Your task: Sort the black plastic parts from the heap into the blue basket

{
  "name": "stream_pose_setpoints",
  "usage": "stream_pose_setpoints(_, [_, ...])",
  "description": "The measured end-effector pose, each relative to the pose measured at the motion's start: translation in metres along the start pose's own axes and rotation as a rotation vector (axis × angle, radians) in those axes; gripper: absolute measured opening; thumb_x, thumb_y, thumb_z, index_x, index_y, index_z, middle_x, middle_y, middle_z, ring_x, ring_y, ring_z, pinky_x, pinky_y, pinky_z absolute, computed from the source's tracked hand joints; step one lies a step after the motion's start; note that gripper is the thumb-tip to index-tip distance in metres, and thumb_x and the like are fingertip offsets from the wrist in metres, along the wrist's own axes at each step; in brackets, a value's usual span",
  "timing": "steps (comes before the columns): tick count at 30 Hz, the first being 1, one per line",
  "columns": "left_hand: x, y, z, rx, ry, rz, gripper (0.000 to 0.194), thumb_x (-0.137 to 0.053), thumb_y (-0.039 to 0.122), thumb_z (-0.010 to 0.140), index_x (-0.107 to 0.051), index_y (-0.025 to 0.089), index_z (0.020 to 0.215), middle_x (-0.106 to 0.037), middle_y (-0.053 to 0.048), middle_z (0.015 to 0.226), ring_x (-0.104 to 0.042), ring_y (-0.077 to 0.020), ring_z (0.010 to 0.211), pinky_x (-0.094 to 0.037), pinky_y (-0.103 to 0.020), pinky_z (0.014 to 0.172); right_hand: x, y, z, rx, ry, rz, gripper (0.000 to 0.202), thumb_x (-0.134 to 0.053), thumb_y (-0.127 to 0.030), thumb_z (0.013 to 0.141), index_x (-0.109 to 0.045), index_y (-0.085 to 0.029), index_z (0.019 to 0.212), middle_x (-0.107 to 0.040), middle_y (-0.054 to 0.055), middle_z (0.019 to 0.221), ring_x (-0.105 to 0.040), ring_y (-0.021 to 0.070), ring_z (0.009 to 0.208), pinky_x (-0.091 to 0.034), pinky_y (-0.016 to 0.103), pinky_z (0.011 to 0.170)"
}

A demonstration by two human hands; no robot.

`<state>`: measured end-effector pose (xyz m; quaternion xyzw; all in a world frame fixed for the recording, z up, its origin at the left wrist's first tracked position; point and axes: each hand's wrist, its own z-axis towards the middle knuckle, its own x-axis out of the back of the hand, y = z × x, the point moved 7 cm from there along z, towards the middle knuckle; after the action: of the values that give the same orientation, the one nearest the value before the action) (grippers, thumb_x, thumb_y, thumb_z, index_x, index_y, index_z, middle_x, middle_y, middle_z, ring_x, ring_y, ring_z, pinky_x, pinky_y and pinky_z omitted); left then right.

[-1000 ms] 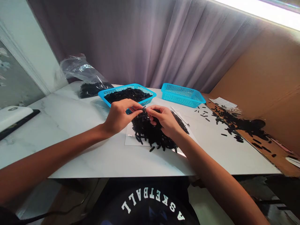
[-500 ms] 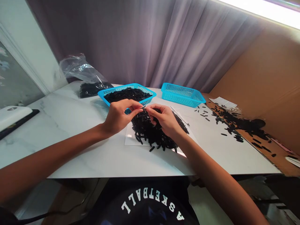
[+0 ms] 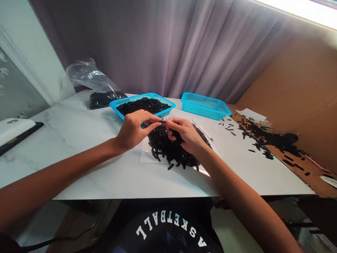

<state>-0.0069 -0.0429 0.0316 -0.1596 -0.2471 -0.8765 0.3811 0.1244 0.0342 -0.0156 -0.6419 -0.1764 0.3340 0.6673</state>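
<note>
Between my fingertips, above a pile of small black elongated pieces [image 3: 171,147], is one small black piece [image 3: 163,121]. My left hand [image 3: 137,127] pinches its left end with thumb and forefinger. On the other end, my right hand [image 3: 183,131] also pinches, its remaining fingers curled. The pile spreads over a white sheet [image 3: 147,156] on the table. Just behind my left hand, a blue perforated basket [image 3: 168,109] holds many similar black pieces; my hand covers part of its front.
A second blue basket [image 3: 205,109] stands at the back right. At the back left lies a clear plastic bag [image 3: 91,79] with black pieces in it. Loose black pieces [image 3: 271,138] are scattered along the brown cardboard [image 3: 292,84] on the right. A white device [image 3: 15,130] sits far left.
My hands have drawn slightly apart, the right one shifting a little to the right, and more of the black piece shows between the fingertips. Both pinches are kept.
</note>
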Motion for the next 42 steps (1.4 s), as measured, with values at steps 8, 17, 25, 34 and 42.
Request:
stream_pose_setpoints(8, [0.000, 0.002, -0.001, -0.071, 0.038, 0.056, 0.007, -0.074, 0.024, 0.086, -0.075, 0.017, 0.086, -0.076, -0.002, 0.079, -0.063, -0.0131, 0.067, -0.049, -0.025, 0.061, 0.003, -0.002, 0.001, 0.082, 0.062, -0.094, 0.035, -0.080, -0.046, 0.074, -0.063, -0.016, 0.071, -0.049, -0.002, 0.065, -0.041, 0.0084, 0.056, -0.031, 0.021, 0.043])
stream_pose_setpoints(17, [-0.002, -0.001, -0.002, -0.047, 0.009, 0.102, 0.010, -0.072, 0.027, 0.087, -0.075, 0.018, 0.083, -0.076, 0.000, 0.078, -0.060, -0.0128, 0.063, -0.048, -0.026, 0.060, 0.006, -0.005, -0.001, 0.137, 0.089, -0.208, 0.032, -0.077, -0.045, 0.078, -0.070, -0.015, 0.086, -0.050, -0.003, 0.062, -0.042, 0.0086, 0.054, -0.034, 0.021, 0.044])
stream_pose_setpoints(25, [-0.004, 0.001, -0.002, -0.083, -0.009, 0.096, 0.011, -0.072, 0.027, 0.088, -0.074, 0.017, 0.092, -0.075, -0.002, 0.079, -0.061, -0.0130, 0.065, -0.048, -0.026, 0.061, 0.004, -0.008, -0.001, 0.148, 0.071, -0.248, 0.033, -0.077, -0.047, 0.077, -0.069, -0.015, 0.083, -0.049, -0.004, 0.060, -0.041, 0.0087, 0.052, -0.034, 0.022, 0.045])
stream_pose_setpoints(34, [-0.004, 0.015, -0.007, -0.383, -0.040, 0.306, 0.009, -0.066, 0.022, 0.092, -0.070, 0.021, 0.099, -0.074, -0.001, 0.087, -0.067, -0.0159, 0.081, -0.052, -0.027, 0.071, 0.001, -0.007, -0.001, 0.140, 0.025, -0.194, 0.029, -0.076, -0.044, 0.079, -0.068, -0.016, 0.080, -0.049, -0.004, 0.061, -0.042, 0.0086, 0.053, -0.035, 0.022, 0.045])
stream_pose_setpoints(42, [-0.003, 0.015, -0.007, -0.449, -0.056, 0.368, 0.005, -0.066, 0.023, 0.091, -0.063, 0.018, 0.090, -0.071, 0.000, 0.082, -0.066, -0.0163, 0.077, -0.052, -0.028, 0.069, 0.003, -0.005, -0.001, 0.139, 0.026, -0.209, 0.031, -0.077, -0.045, 0.078, -0.067, -0.016, 0.080, -0.048, -0.004, 0.060, -0.041, 0.0085, 0.053, -0.035, 0.022, 0.045])
